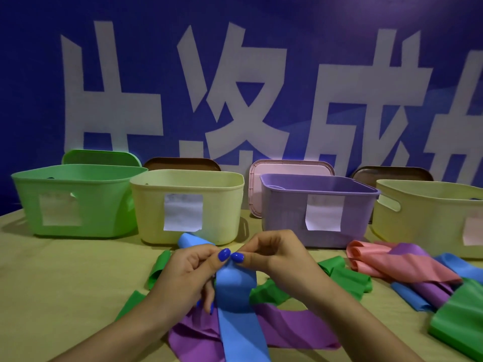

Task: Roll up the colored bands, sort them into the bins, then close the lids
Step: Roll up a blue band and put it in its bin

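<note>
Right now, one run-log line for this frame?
step: rolling blue band | left hand: pinching its end | right hand: pinching its end | bins: four, open | lids: propped behind | other bands: loose on table

Four open bins stand in a row: one green bin [75, 202], two pale yellow bins [188, 205] [428, 220] and one purple bin [317, 207]. Each carries one paper label, four in all. Four lids lean behind them: one green lid [102, 156], one pink lid [290, 167] and two brown lids [181, 163] [392, 173]. Two hands are in view.
</note>
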Action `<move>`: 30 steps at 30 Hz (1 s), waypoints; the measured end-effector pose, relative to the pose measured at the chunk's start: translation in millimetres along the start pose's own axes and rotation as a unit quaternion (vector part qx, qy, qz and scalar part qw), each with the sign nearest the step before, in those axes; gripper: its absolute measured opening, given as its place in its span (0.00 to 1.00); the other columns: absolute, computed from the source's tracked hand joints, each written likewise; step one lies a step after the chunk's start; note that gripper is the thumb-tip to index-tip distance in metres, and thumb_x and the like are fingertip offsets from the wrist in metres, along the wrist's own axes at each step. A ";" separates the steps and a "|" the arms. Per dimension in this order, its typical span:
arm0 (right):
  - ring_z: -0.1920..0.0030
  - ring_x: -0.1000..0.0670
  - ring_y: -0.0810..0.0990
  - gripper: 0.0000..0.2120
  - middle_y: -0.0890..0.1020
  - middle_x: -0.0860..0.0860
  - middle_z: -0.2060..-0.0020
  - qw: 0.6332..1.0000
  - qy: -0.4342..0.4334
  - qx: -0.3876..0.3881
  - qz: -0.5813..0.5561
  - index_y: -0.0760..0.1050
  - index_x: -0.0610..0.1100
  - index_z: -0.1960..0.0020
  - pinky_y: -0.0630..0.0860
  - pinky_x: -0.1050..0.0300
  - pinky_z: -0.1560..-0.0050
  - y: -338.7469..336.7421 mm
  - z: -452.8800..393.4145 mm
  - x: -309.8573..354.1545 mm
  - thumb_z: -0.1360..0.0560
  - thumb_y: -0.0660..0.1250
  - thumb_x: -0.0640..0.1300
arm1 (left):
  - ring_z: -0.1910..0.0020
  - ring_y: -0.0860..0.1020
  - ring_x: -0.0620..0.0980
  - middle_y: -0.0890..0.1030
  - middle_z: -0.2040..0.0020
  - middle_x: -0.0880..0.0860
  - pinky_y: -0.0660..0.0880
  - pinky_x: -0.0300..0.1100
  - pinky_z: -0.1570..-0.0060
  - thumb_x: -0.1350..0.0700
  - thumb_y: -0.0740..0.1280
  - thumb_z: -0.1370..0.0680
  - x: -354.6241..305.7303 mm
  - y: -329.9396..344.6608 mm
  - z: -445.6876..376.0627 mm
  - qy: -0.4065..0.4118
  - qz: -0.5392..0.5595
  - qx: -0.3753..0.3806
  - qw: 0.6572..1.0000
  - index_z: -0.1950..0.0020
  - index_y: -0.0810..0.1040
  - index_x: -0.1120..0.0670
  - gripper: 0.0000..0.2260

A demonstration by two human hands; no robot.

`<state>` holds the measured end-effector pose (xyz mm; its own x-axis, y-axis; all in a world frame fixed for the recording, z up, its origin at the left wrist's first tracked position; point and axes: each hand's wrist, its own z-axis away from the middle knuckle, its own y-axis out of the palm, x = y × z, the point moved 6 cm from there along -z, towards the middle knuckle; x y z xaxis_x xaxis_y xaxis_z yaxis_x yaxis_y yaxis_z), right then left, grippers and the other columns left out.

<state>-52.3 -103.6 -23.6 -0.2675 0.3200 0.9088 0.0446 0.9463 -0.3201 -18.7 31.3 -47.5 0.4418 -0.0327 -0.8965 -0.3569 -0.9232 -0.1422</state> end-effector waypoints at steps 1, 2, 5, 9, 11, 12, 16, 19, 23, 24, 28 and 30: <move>0.67 0.57 0.76 0.06 0.81 0.49 0.69 1.000 -0.001 0.001 -0.021 0.80 0.42 0.65 0.71 0.67 0.65 0.5 -0.4 -0.2 0.30 0.72 0.36 | 0.87 0.66 0.46 0.68 0.83 0.56 0.60 0.32 0.83 0.50 0.64 0.30 -1.2 -0.8 -0.1 0.005 0.000 -0.003 1.000 0.59 0.80 0.61 0.14; 0.67 0.57 0.76 0.06 0.81 0.50 0.69 0.999 -0.002 0.005 -0.035 0.80 0.43 0.65 0.71 0.67 0.64 1.2 -0.6 0.2 0.29 0.71 0.37 | 0.87 0.66 0.46 0.68 0.82 0.56 0.60 0.31 0.83 0.51 0.64 0.31 -2.3 -1.6 -0.4 0.010 0.002 -0.007 1.000 0.59 0.80 0.62 0.14; 0.70 0.59 0.74 0.06 0.81 0.53 0.71 0.999 -0.005 0.017 -0.040 0.80 0.43 0.63 0.69 0.70 0.67 3.3 0.4 2.7 0.27 0.69 0.42 | 0.87 0.66 0.45 0.69 0.82 0.54 0.61 0.31 0.83 0.53 0.65 0.31 -2.3 -1.6 -0.2 0.012 0.015 -0.004 1.000 0.59 0.79 0.66 0.15; 0.68 0.57 0.75 0.08 0.81 0.48 0.67 1.000 0.003 0.012 -0.018 0.81 0.39 0.59 0.71 0.69 0.66 2.7 2.4 4.3 0.25 0.67 0.42 | 0.87 0.66 0.45 0.68 0.83 0.53 0.60 0.30 0.84 0.53 0.65 0.31 -0.9 0.4 0.0 0.009 0.031 0.004 0.999 0.58 0.78 0.68 0.17; 0.77 0.61 0.71 0.09 0.78 0.47 0.69 1.000 0.013 0.003 -0.004 0.80 0.36 0.57 0.66 0.72 0.74 -0.1 4.7 7.6 0.24 0.66 0.41 | 0.87 0.67 0.46 0.67 0.82 0.53 0.60 0.30 0.85 0.52 0.67 0.31 0.0 0.8 -0.4 0.000 0.041 0.004 0.999 0.59 0.78 0.68 0.17; 0.80 0.61 0.69 0.09 0.77 0.45 0.70 1.000 0.017 0.000 0.008 0.79 0.35 0.57 0.64 0.72 0.78 -1.8 5.3 8.2 0.24 0.66 0.41 | 0.87 0.67 0.47 0.66 0.81 0.53 0.59 0.31 0.85 0.50 0.70 0.30 1.6 0.6 -1.0 -0.007 0.045 0.004 0.999 0.59 0.77 0.69 0.20; 0.74 0.62 0.70 0.09 0.79 0.50 0.70 0.997 0.017 -0.002 0.073 0.83 0.40 0.58 0.67 0.71 0.70 -1.6 3.9 6.9 0.25 0.67 0.44 | 0.86 0.70 0.50 0.66 0.80 0.55 0.57 0.31 0.85 0.44 0.72 0.33 7.9 -1.8 -1.3 -0.031 0.055 0.000 0.998 0.61 0.77 0.65 0.23; 0.69 0.62 0.73 0.08 0.79 0.56 0.71 0.995 0.024 -0.004 0.100 0.81 0.48 0.62 0.72 0.67 0.62 -3.6 0.9 2.6 0.26 0.68 0.45 | 0.86 0.70 0.51 0.65 0.80 0.57 0.58 0.32 0.84 0.48 0.68 0.32 6.5 -2.3 -1.8 -0.028 0.050 0.005 0.998 0.60 0.78 0.66 0.19; 0.70 0.61 0.74 0.08 0.80 0.52 0.69 0.994 0.023 -0.007 0.103 0.81 0.49 0.64 0.72 0.66 0.62 -7.7 0.2 3.6 0.26 0.69 0.45 | 0.85 0.71 0.50 0.67 0.79 0.53 0.58 0.34 0.84 0.50 0.71 0.29 3.8 -1.2 -2.6 -0.023 0.042 0.006 0.999 0.58 0.76 0.71 0.22; 0.69 0.61 0.74 0.07 0.81 0.51 0.68 0.994 0.024 -0.006 0.105 0.81 0.48 0.62 0.73 0.66 0.61 -8.4 0.2 3.7 0.26 0.69 0.44 | 0.85 0.71 0.49 0.68 0.79 0.53 0.59 0.33 0.84 0.50 0.70 0.30 3.4 -0.7 -2.7 -0.020 0.039 0.006 0.999 0.58 0.77 0.69 0.20; 0.64 0.58 0.77 0.07 0.84 0.45 0.62 0.994 0.026 0.002 0.106 0.83 0.40 0.55 0.76 0.62 0.57 -10.5 1.2 5.6 0.26 0.69 0.44 | 0.85 0.72 0.50 0.70 0.78 0.54 0.60 0.31 0.84 0.52 0.68 0.33 -0.1 0.7 -1.3 -0.009 0.033 0.022 0.999 0.62 0.82 0.55 0.07; 0.61 0.57 0.78 0.06 0.85 0.42 0.58 0.994 0.028 0.008 0.104 0.83 0.41 0.55 0.77 0.60 0.53 -10.0 1.9 6.8 0.27 0.70 0.43 | 0.85 0.72 0.50 0.71 0.78 0.54 0.61 0.31 0.84 0.51 0.69 0.33 -0.9 0.1 -1.2 -0.005 0.040 0.025 0.999 0.64 0.83 0.54 0.07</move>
<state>-56.4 -111.0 -14.7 -0.1993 0.5110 0.8362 0.0788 0.8589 -0.5061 -18.1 30.8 -46.3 0.4019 -0.1011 -0.9101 -0.4316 -0.8975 -0.0909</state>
